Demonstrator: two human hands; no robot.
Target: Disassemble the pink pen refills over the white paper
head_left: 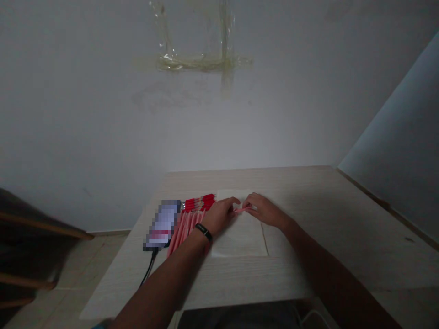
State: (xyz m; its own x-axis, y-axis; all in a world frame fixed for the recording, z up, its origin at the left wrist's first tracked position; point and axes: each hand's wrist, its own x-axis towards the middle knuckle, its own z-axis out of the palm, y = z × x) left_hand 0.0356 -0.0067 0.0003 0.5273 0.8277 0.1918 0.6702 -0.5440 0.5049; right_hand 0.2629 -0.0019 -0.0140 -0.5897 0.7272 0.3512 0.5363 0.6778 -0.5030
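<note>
Held item: pink strip (243, 209), over a white paper sheet (240, 235), partly hidden by fingers; material unclear.
Right grip (265, 210): fingers pressed together, pinching the strip.
Left grip (219, 215): curled at the strip's end; contact hard to make out.
Nearby: red-topped pink sticks (192, 219), just beside the left grip, on the wooden surface (343, 237).
Obscured: phone (163, 224), screen pixelated.

Pens (187, 228): pink barrels, red ends. Desk (325, 228): pale wood grain. Wristband (204, 232): black.
</note>
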